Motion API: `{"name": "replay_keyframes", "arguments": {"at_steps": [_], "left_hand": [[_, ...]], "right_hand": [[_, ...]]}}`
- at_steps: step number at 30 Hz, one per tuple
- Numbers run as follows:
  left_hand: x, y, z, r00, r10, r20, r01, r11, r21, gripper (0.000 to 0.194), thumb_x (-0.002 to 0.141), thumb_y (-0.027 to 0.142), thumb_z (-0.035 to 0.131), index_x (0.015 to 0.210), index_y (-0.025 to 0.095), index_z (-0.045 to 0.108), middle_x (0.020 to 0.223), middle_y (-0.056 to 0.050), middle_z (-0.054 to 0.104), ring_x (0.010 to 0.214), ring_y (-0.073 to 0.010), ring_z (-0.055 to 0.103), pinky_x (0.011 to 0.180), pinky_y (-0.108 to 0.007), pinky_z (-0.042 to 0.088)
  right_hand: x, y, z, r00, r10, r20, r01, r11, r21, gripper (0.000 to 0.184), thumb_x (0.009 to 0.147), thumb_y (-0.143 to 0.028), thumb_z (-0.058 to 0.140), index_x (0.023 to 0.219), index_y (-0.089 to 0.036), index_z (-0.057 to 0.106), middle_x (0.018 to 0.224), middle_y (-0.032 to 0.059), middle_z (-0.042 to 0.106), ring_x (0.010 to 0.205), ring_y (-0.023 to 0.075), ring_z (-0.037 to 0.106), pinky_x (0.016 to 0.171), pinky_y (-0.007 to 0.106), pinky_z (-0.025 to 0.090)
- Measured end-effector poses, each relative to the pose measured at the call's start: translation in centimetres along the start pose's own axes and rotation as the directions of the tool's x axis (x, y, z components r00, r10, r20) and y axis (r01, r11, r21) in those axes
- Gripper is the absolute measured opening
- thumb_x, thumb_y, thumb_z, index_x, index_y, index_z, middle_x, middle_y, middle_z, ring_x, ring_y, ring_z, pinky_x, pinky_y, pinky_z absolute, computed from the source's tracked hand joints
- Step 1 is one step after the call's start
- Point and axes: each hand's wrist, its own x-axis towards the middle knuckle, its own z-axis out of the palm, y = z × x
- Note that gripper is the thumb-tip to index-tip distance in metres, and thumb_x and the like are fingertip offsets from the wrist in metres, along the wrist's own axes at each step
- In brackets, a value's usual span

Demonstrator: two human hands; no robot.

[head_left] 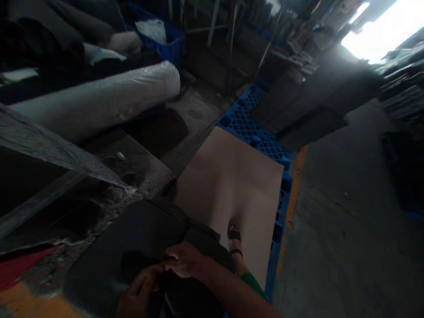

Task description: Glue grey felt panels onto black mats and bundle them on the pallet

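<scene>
A dark grey padded piece (126,238), like a cushion or a soft case, lies low in front of me with a seam across its upper side. Over it my left hand (141,287) and my right hand (185,260) meet, fingers closed and fingertips pressed together. What they pinch is too dark and small to name. Black material (192,296) hangs just below my right hand. My foot in a dark sandal (234,236) stands on a brown cardboard sheet (245,185).
The cardboard covers part of a blue plastic pallet (245,117); dark panels (304,106) stand on its far end. At left lie a plastic-wrapped roll (99,99) and a grey metal frame (66,145). A blue crate (174,44) sits behind. An orange floor line (294,185) runs along the right.
</scene>
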Motion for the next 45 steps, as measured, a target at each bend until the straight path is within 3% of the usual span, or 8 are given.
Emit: {"name": "replay_keyframes", "arguments": {"at_steps": [7, 11, 14, 18, 23, 28, 34, 45], "left_hand": [[-0.9, 3.9, 3.5, 0.977, 0.11, -0.185, -0.085, 0.986, 0.141, 0.053, 0.079, 0.07, 0.055, 0.065, 0.021, 0.068, 0.11, -0.012, 0.063, 0.109, -0.0314, 0.059, 0.098, -0.047, 0.048], [-0.1, 6.4, 3.9, 0.982, 0.185, 0.039, -0.19, 0.959, 0.211, 0.042, 0.09, 0.055, 0.045, 0.082, 0.021, 0.069, 0.098, -0.009, 0.068, 0.101, -0.0277, 0.062, 0.096, -0.046, 0.046], [1.0, 6.3, 1.7, 0.991, 0.091, 0.101, -0.115, 0.96, 0.257, 0.037, 0.096, 0.045, 0.038, 0.102, 0.021, 0.066, 0.094, -0.007, 0.069, 0.09, -0.0232, 0.066, 0.085, -0.038, 0.049], [2.5, 4.2, -1.3, 0.965, -0.054, 0.255, -0.018, 0.963, 0.271, 0.02, 0.088, 0.028, 0.048, 0.089, 0.019, 0.066, 0.075, -0.003, 0.068, 0.055, -0.0165, 0.061, 0.055, -0.027, 0.046], [2.5, 2.1, -0.3, 0.928, 0.055, 0.369, -0.116, 0.983, 0.145, 0.023, 0.071, 0.015, 0.06, 0.092, 0.019, 0.068, 0.087, -0.001, 0.07, 0.081, -0.0155, 0.066, 0.071, -0.023, 0.049], [1.7, 1.1, 1.2, 0.954, 0.111, 0.278, -0.142, 0.985, 0.093, 0.01, 0.077, 0.02, 0.058, 0.084, 0.019, 0.066, 0.08, 0.0, 0.067, 0.077, -0.0141, 0.063, 0.07, -0.023, 0.045], [1.9, 0.7, 1.0, 0.952, 0.144, 0.268, -0.161, 0.986, 0.042, 0.012, 0.077, 0.021, 0.055, 0.085, 0.02, 0.063, 0.078, 0.001, 0.063, 0.075, -0.0131, 0.061, 0.069, -0.023, 0.046], [2.4, 0.4, 1.5, 0.961, 0.122, 0.247, -0.123, 0.992, -0.011, 0.02, 0.074, 0.022, 0.059, 0.094, 0.02, 0.057, 0.076, 0.002, 0.061, 0.069, -0.0122, 0.058, 0.064, -0.022, 0.045]], "right_hand": [[-1.2, -0.2, 0.9, 0.976, -0.218, -0.019, 0.217, 0.976, -0.033, 0.012, 0.081, -0.017, 0.061, 0.09, -0.018, 0.068, 0.105, 0.0078, 0.07, 0.101, 0.0218, 0.063, 0.092, 0.032, 0.048], [-1.7, 0.3, 0.6, 0.969, -0.236, -0.077, 0.246, 0.954, 0.171, 0.008, 0.084, -0.02, 0.06, 0.084, -0.017, 0.067, 0.097, 0.0045, 0.07, 0.093, 0.0189, 0.062, 0.09, 0.03, 0.048], [-2.2, 1.1, 0.1, 0.985, -0.142, -0.093, 0.166, 0.923, 0.346, 0.025, 0.093, -0.035, 0.055, 0.085, -0.015, 0.067, 0.082, 0.0033, 0.066, 0.075, 0.0152, 0.059, 0.072, 0.026, 0.048], [-2.2, 2.0, -0.6, 0.991, -0.133, -0.018, 0.123, 0.841, 0.528, 0.035, 0.088, -0.049, 0.064, 0.092, -0.015, 0.071, 0.081, 0.003, 0.065, 0.067, 0.0121, 0.057, 0.064, 0.024, 0.046], [-1.9, 2.5, -1.0, 0.983, -0.183, -0.004, 0.146, 0.773, 0.617, 0.037, 0.078, -0.052, 0.074, 0.087, -0.016, 0.072, 0.082, 0.0045, 0.066, 0.068, 0.0135, 0.059, 0.065, 0.026, 0.048], [-2.1, 2.4, -1.2, 0.981, -0.186, -0.055, 0.18, 0.768, 0.615, 0.028, 0.077, -0.043, 0.077, 0.087, -0.017, 0.075, 0.091, 0.0066, 0.07, 0.087, 0.0177, 0.064, 0.081, 0.03, 0.049], [-2.2, 1.8, -0.4, 0.976, -0.161, -0.145, 0.215, 0.792, 0.571, 0.017, 0.079, -0.033, 0.069, 0.083, -0.016, 0.071, 0.086, 0.0049, 0.069, 0.079, 0.0153, 0.063, 0.074, 0.027, 0.048], [-3.4, 0.3, 0.6, 0.884, -0.236, -0.404, 0.334, 0.922, 0.194, 0.009, 0.083, -0.017, 0.053, 0.085, -0.019, 0.062, 0.086, 0.0036, 0.067, 0.079, 0.0146, 0.061, 0.076, 0.026, 0.045]]}}
